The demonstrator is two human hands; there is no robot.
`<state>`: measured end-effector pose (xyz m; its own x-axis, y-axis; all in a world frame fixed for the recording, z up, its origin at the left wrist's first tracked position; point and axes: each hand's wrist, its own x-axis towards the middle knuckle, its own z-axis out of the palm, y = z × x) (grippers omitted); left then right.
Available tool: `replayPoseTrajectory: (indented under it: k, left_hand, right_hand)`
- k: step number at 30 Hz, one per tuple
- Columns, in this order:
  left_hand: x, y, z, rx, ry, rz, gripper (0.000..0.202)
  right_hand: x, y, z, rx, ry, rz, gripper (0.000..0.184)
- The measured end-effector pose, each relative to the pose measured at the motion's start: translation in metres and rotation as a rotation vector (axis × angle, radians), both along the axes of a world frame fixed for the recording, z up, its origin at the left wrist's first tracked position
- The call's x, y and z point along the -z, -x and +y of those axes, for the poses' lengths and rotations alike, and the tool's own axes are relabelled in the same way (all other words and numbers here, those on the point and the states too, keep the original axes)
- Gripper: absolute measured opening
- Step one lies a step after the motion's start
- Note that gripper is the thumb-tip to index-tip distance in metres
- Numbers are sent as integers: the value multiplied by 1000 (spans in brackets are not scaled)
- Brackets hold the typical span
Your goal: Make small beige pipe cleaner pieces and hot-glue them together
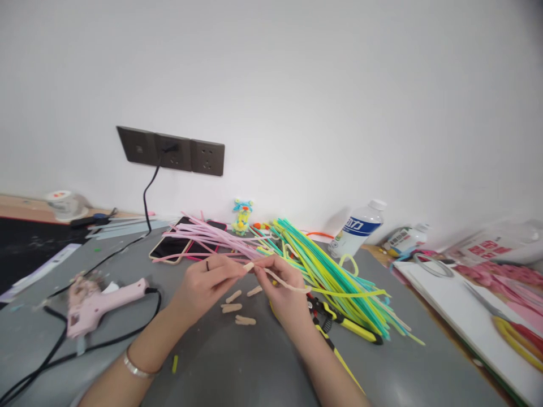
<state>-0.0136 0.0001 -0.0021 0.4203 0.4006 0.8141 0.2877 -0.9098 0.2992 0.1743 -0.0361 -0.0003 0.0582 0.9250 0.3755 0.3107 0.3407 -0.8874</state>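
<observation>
Pipe cleaner [249, 266], beige: end pinched by left hand [207, 282], right hand [285, 276] gripping just beside; long axis crosswise, tail slanting rightward across right hand.

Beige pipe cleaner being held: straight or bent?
Bent: the pipe cleaner curves by the right hand; whether its end at the left hand is doubled, I cannot tell.

L hand [207, 286] & R hand [286, 289] pinch a beige fuzzy stem [249, 266] betw. fingertips, above the grey table [220, 364]. Short beige pcs [231, 308] lie nr. the hands. Pink glue gun [106, 302] on L; pink stems [207, 234] behind; green/yellow bundle [339, 282], yellow-handled pliers [354, 329], labelled bottle [358, 229] on R.
</observation>
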Motion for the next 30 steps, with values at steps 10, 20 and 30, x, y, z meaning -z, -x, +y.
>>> replayPoseTrajectory:
  k: [10, 20, 30]
  left_hand:
    - [-8, -6, -8, -50, 59, -100, 16]
    - [-8, -5, -6, -5, 84, -136, 14]
    - [-10, -6, -6, 14, 121, -139, 14]
  right_hand:
    - [-6, 5, -3, 53, -7, 83, 13]
    - [-10, 3, 0, -89, 120, 283, 20]
    - [-11, 0, 0, -66, 120, 222, 15]
